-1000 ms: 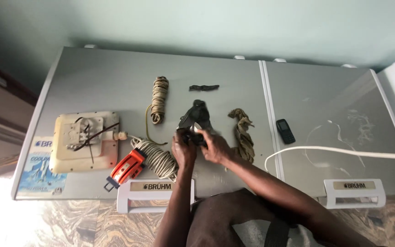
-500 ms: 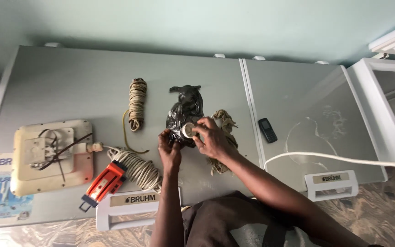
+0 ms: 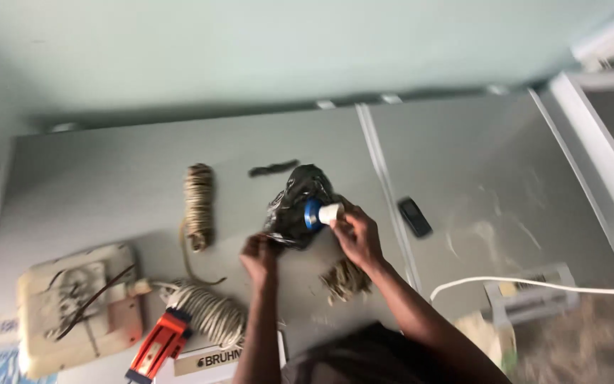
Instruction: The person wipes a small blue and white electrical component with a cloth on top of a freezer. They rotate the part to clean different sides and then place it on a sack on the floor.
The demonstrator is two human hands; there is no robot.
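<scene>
A glossy black bag (image 3: 298, 206) is seen at centre, with a blue-and-white part (image 3: 321, 213) at its three o'clock. Beige twine (image 3: 199, 203) is shown at nine o'clock, and an orange tool (image 3: 159, 345) at seven. A black phone (image 3: 415, 217) is laid on the grey top (image 3: 477, 163).

wall (image 3: 264, 50): pale green | grey chest freezer lids (image 3: 108, 178) | floor (image 3: 591, 341): mottled stone

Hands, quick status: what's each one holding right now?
Left hand: closed, gripping the black plastic bag.
Right hand: closed, holding the blue-and-white roll.
</scene>
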